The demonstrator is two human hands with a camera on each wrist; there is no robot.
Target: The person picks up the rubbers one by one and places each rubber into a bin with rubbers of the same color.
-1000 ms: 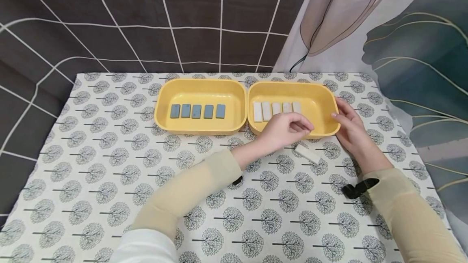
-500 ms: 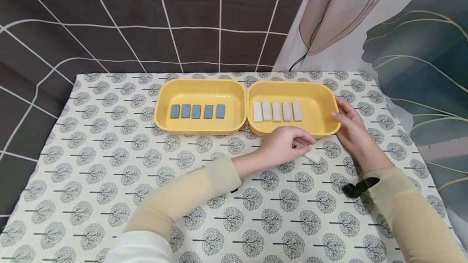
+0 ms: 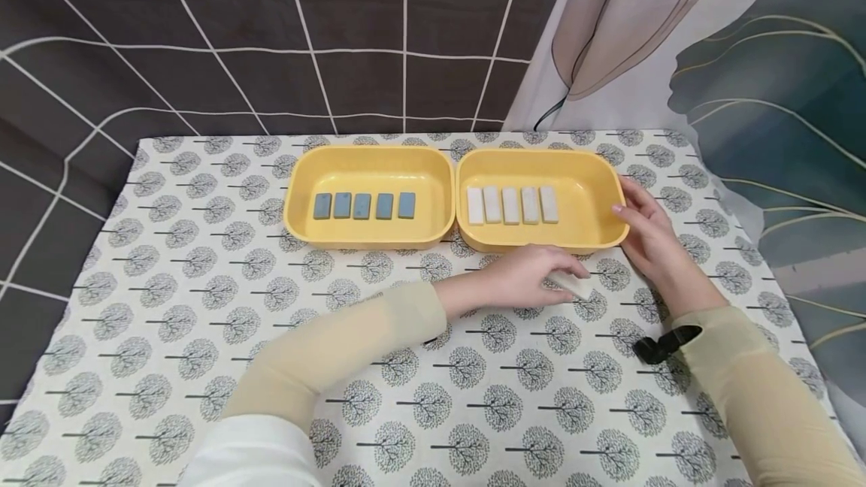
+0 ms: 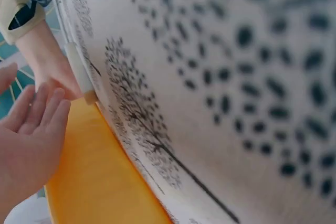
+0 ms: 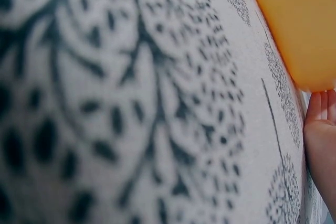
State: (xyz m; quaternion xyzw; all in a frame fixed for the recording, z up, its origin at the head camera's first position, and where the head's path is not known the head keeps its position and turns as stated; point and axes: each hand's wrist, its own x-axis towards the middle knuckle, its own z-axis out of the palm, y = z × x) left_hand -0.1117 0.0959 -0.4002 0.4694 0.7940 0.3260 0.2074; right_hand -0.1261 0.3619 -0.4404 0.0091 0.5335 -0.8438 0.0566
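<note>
Left hand lowered onto the loose tile

The left hand (image 3: 524, 280) has come down from the right yellow plastic tray (image 3: 595, 235) and now touches the white rectangular tile (image 3: 571, 285) on the desk, grip loose; the right hand (image 3: 649, 235) still rests open against the tray.

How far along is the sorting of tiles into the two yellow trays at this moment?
Done: five blue rectangular tiles sit in a row in the left yellow plastic tray, five white rectangular tiles in the right yellow plastic tray. In hand: the left hand touches a loose white tile on the tree-print cloth; the right hand steadies the right tray. Left: only that loose tile.
</note>
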